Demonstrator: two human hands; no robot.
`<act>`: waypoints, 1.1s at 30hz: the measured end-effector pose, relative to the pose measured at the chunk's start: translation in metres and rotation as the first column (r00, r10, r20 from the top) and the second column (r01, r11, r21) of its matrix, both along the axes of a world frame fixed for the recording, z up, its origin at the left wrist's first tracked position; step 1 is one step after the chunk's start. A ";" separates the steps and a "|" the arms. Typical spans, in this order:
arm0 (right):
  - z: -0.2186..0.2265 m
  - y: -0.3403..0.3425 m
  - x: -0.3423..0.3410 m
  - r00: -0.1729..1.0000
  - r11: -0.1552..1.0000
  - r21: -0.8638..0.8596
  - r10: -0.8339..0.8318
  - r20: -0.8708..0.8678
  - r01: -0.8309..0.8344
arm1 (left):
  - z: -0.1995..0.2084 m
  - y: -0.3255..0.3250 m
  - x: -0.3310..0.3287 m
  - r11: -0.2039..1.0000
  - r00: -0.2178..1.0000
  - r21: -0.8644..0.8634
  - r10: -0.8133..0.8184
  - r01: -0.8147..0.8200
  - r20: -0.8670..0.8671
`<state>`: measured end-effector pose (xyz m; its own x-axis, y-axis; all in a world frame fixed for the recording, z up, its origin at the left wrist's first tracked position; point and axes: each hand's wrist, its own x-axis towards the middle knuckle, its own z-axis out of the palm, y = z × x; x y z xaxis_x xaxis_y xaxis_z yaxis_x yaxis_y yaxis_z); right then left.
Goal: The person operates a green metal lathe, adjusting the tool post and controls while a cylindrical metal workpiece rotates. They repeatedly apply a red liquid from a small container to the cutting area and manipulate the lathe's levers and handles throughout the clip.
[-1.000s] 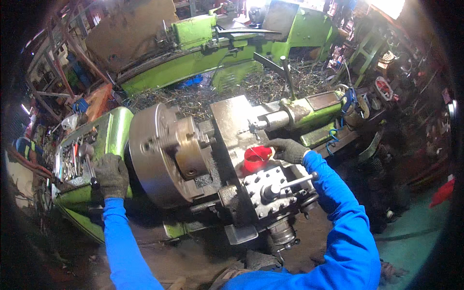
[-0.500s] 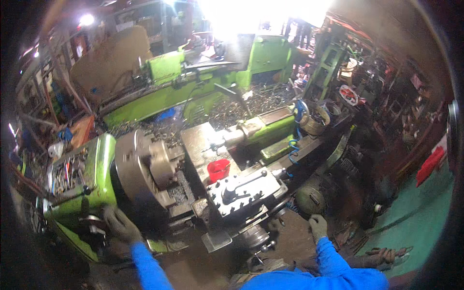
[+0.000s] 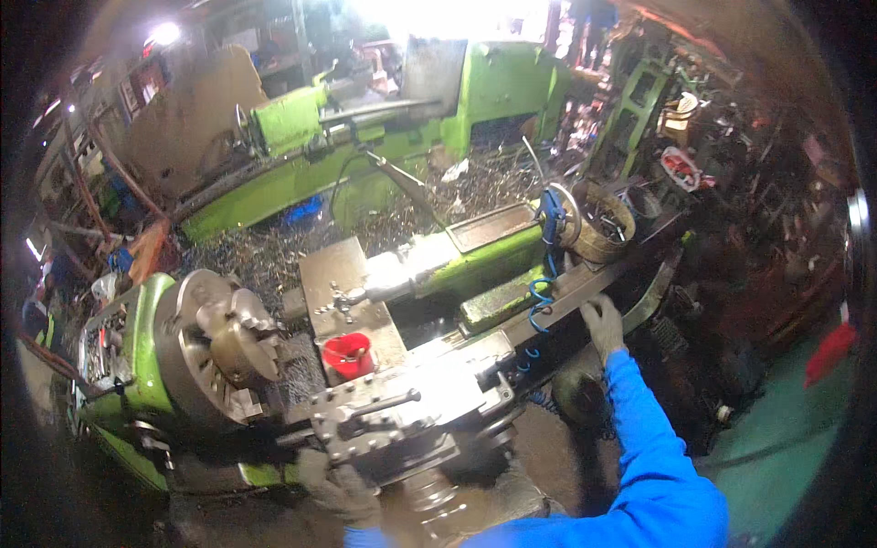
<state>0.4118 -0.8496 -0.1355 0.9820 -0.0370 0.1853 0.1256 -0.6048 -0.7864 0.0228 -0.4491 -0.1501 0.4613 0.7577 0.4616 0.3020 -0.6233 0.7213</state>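
Note:
My right hand, in a grey work glove, reaches to the lathe's bed rail, fingers extended with nothing seen in them. Just beyond it dangles a blue coiled hose, running up to a blue air gun by the tailstock handwheel. Low by the front of the carriage is my left hand, also gloved; motion blur hides its fingers. Above it sits the tool post with its lever. The big chuck stands at the left, and a red cup rests on the carriage.
Metal shavings lie heaped behind the green tailstock. A second green lathe stands at the back. A round bucket holding tools sits at the bed's far right end. Green floor shows at the right.
My right hand has stretched forward toward the bed and hose. My left hand has left the headstock levers and moved right to the carriage front. The view has shifted.

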 end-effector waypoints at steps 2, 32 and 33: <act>0.009 0.028 0.080 0.996 0.995 -0.077 -0.053 0.072 0.059 | 0.030 -0.007 0.041 0.921 0.996 0.382 0.087 -0.079 -0.005; 0.084 -0.218 0.006 0.981 0.996 -0.023 0.091 0.174 -0.088 | -0.020 -0.001 0.075 0.939 0.954 0.267 0.262 -0.216 -0.148; 0.097 -0.226 -0.010 0.983 0.998 -0.018 0.066 0.170 -0.063 | -0.024 0.000 0.071 0.922 0.929 0.300 0.312 -0.246 -0.199</act>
<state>0.4017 -1.0758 -0.0387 0.9364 0.0288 0.3498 0.2960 -0.6007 -0.7427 0.0936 -0.4494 -0.1744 0.3702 0.7366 0.5660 0.6336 -0.6458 0.4260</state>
